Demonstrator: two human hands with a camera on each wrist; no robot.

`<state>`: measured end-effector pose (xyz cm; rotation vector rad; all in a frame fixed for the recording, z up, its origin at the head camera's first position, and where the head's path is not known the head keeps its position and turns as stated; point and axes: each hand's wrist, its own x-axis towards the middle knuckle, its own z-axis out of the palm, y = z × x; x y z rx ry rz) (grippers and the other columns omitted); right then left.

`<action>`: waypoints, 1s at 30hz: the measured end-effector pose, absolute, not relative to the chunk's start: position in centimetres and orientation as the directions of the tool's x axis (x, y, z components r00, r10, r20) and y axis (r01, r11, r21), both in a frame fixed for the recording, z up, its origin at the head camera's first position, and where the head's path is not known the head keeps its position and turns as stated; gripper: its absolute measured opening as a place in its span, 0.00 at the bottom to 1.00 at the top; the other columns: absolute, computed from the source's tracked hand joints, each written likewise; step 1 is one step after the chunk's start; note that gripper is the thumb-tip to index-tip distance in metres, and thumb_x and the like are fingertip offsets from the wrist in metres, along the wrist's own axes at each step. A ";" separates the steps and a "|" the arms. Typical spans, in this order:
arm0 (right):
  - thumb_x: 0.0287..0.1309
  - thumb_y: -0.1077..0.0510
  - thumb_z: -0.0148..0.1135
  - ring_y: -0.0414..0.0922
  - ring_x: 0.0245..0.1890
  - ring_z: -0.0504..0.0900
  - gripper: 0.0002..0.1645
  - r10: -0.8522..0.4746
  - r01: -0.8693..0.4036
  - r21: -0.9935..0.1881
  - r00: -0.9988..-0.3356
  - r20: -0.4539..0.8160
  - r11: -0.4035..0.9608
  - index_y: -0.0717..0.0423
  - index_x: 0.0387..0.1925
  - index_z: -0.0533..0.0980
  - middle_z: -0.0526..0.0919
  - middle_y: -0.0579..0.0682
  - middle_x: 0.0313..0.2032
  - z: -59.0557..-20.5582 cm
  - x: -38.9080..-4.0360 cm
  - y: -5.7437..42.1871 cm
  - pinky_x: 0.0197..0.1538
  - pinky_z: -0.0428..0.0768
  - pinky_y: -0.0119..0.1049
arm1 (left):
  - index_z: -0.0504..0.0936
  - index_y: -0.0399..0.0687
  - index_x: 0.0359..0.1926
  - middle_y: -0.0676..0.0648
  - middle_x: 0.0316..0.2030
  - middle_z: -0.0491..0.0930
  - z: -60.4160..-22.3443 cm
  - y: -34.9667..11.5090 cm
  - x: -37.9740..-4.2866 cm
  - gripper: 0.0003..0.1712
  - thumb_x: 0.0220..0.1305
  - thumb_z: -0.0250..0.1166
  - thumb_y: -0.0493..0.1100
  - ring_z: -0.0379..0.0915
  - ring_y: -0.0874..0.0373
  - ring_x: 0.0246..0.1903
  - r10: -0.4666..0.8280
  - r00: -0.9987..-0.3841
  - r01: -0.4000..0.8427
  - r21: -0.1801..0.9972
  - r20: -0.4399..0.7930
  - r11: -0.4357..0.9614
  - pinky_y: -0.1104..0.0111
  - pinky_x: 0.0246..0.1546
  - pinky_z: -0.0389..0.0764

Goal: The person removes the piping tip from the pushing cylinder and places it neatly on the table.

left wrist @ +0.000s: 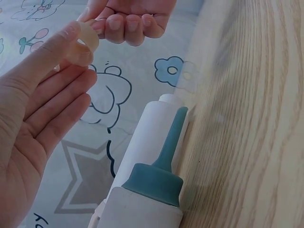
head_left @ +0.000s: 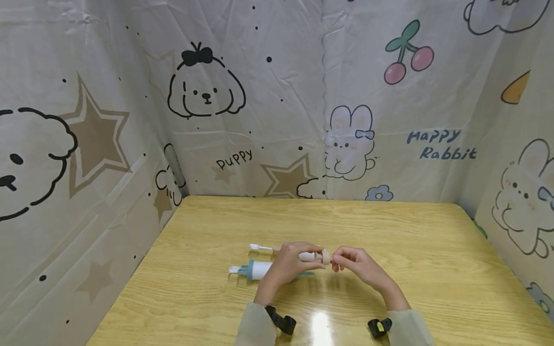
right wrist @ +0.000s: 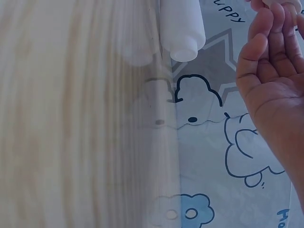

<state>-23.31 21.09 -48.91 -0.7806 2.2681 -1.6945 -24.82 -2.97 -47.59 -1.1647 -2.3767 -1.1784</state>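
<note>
A small cream-coloured ring, looking like a roll of tape (head_left: 326,257), is held up between the hands above the table. My left hand (head_left: 291,262) pinches it between thumb and forefinger, with the other fingers stretched out below in the left wrist view. From the other side my right hand (head_left: 356,263) has thumb and forefinger pinched at the ring's edge, its remaining fingers curled; whether a loose tape end lies between them is hidden. Under and behind the left hand lie a white tube with a teal collar and slim teal nozzle (left wrist: 172,137) and a plain white cylinder (right wrist: 183,23).
The wood-grain table (head_left: 195,307) carries both white tubes left of centre. A thin white rod with a wider end (head_left: 255,247) points left from the far one, a white tab (head_left: 234,270) from the near one. Printed cloth walls (head_left: 281,86) border the table's back and sides.
</note>
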 end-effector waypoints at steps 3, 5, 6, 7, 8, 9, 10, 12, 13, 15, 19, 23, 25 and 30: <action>0.75 0.57 0.46 0.42 0.34 0.78 0.20 -0.527 -0.294 -0.934 -0.837 0.150 0.202 0.73 0.41 0.74 0.81 0.39 0.31 -48.8 -23.4 21.0 0.44 0.80 0.40 | 0.87 0.43 0.47 0.46 0.42 0.89 -47.6 -3.0 -25.0 0.20 0.53 0.74 0.45 0.87 0.57 0.42 0.550 -0.638 0.762 0.543 0.539 0.352 0.71 0.44 0.86; 0.75 0.57 0.46 0.41 0.34 0.78 0.20 -0.527 -0.294 -0.934 -0.837 0.149 0.203 0.73 0.41 0.74 0.81 0.39 0.31 -48.7 -23.5 21.0 0.44 0.80 0.40 | 0.87 0.43 0.47 0.45 0.42 0.89 -47.6 -3.0 -25.0 0.20 0.52 0.74 0.44 0.87 0.57 0.41 0.546 -0.634 0.766 0.539 0.548 0.349 0.69 0.42 0.86; 0.75 0.57 0.46 0.41 0.34 0.78 0.20 -0.527 -0.294 -0.934 -0.837 0.148 0.204 0.73 0.41 0.74 0.81 0.40 0.31 -48.6 -23.5 21.0 0.44 0.80 0.40 | 0.87 0.43 0.47 0.46 0.42 0.89 -47.6 -3.0 -25.0 0.20 0.52 0.74 0.45 0.87 0.58 0.41 0.544 -0.633 0.768 0.536 0.551 0.350 0.69 0.42 0.86; 0.75 0.57 0.46 0.41 0.34 0.78 0.20 -0.526 -0.293 -0.934 -0.837 0.148 0.205 0.73 0.41 0.74 0.81 0.40 0.31 -48.6 -23.5 21.0 0.44 0.80 0.40 | 0.87 0.43 0.47 0.46 0.41 0.89 -47.6 -3.0 -25.1 0.20 0.52 0.74 0.45 0.87 0.58 0.41 0.542 -0.631 0.770 0.535 0.555 0.349 0.69 0.42 0.87; 0.75 0.57 0.46 0.41 0.34 0.78 0.20 -0.523 -0.294 -0.933 -0.840 0.148 0.209 0.73 0.41 0.75 0.81 0.41 0.31 -48.5 -23.5 21.0 0.44 0.80 0.40 | 0.87 0.43 0.47 0.46 0.41 0.89 -47.5 -3.1 -25.1 0.20 0.53 0.74 0.45 0.87 0.58 0.41 0.541 -0.630 0.772 0.531 0.558 0.350 0.70 0.42 0.86; 0.75 0.57 0.46 0.43 0.34 0.78 0.19 -0.517 -0.295 -0.931 -0.843 0.149 0.213 0.71 0.40 0.75 0.81 0.42 0.32 -48.5 -23.5 20.9 0.43 0.80 0.40 | 0.87 0.43 0.47 0.46 0.41 0.89 -47.5 -3.0 -25.1 0.20 0.53 0.74 0.45 0.87 0.58 0.41 0.538 -0.626 0.775 0.527 0.564 0.350 0.71 0.42 0.86; 0.75 0.57 0.45 0.45 0.34 0.78 0.19 -0.508 -0.297 -0.930 -0.848 0.153 0.217 0.70 0.40 0.75 0.81 0.43 0.32 -48.5 -23.5 20.9 0.43 0.80 0.40 | 0.87 0.43 0.47 0.46 0.41 0.89 -47.5 -3.1 -25.1 0.20 0.53 0.74 0.45 0.87 0.58 0.40 0.537 -0.623 0.778 0.522 0.569 0.349 0.72 0.42 0.86; 0.75 0.56 0.45 0.46 0.35 0.78 0.17 -0.482 -0.300 -0.927 -0.861 0.162 0.223 0.67 0.42 0.75 0.81 0.46 0.33 -48.5 -23.5 20.7 0.43 0.80 0.40 | 0.87 0.42 0.47 0.46 0.40 0.89 -47.5 -3.1 -25.1 0.20 0.53 0.74 0.46 0.87 0.59 0.40 0.531 -0.619 0.783 0.512 0.579 0.354 0.74 0.43 0.85; 0.75 0.56 0.46 0.47 0.36 0.79 0.17 -0.467 -0.302 -0.925 -0.868 0.168 0.229 0.66 0.44 0.76 0.81 0.47 0.34 -48.4 -23.5 20.6 0.43 0.81 0.39 | 0.87 0.42 0.47 0.46 0.40 0.89 -47.5 -3.1 -25.1 0.20 0.53 0.73 0.46 0.87 0.58 0.40 0.526 -0.618 0.784 0.507 0.584 0.358 0.74 0.44 0.85; 0.75 0.56 0.47 0.47 0.38 0.80 0.16 -0.441 -0.300 -0.925 -0.881 0.174 0.233 0.65 0.47 0.75 0.81 0.48 0.38 -48.4 -23.4 20.4 0.44 0.81 0.38 | 0.87 0.42 0.47 0.46 0.40 0.89 -47.6 -3.0 -25.1 0.20 0.53 0.74 0.46 0.87 0.58 0.40 0.517 -0.621 0.783 0.499 0.589 0.371 0.73 0.44 0.85; 0.72 0.57 0.52 0.39 0.42 0.81 0.15 -0.414 -0.287 -0.927 -0.895 0.168 0.244 0.62 0.52 0.75 0.81 0.48 0.44 -48.4 -23.4 19.7 0.47 0.82 0.37 | 0.88 0.45 0.46 0.47 0.40 0.89 -47.7 -3.0 -25.0 0.20 0.52 0.74 0.46 0.87 0.58 0.40 0.489 -0.641 0.767 0.494 0.591 0.408 0.68 0.46 0.85; 0.69 0.55 0.57 0.36 0.42 0.80 0.13 -0.398 -0.275 -0.924 -0.904 0.154 0.266 0.57 0.49 0.77 0.82 0.49 0.45 -48.4 -23.3 19.1 0.46 0.81 0.36 | 0.88 0.47 0.47 0.48 0.41 0.89 -47.8 -2.9 -24.8 0.20 0.52 0.74 0.47 0.86 0.59 0.41 0.465 -0.682 0.731 0.525 0.564 0.435 0.58 0.54 0.81; 0.68 0.55 0.58 0.36 0.41 0.80 0.12 -0.391 -0.271 -0.926 -0.908 0.154 0.264 0.57 0.48 0.77 0.82 0.51 0.45 -48.4 -23.3 19.0 0.46 0.81 0.36 | 0.87 0.48 0.48 0.48 0.42 0.89 -47.9 -2.9 -24.6 0.21 0.53 0.74 0.47 0.86 0.58 0.43 0.459 -0.714 0.699 0.573 0.529 0.427 0.48 0.59 0.74; 0.68 0.57 0.58 0.35 0.41 0.82 0.14 -0.384 -0.269 -0.935 -0.909 0.165 0.233 0.61 0.49 0.77 0.82 0.52 0.44 -48.7 -23.0 19.3 0.48 0.83 0.37 | 0.87 0.52 0.49 0.50 0.44 0.88 -48.1 -3.0 -24.2 0.20 0.55 0.72 0.50 0.86 0.58 0.44 0.432 -0.778 0.621 0.665 0.457 0.415 0.35 0.61 0.63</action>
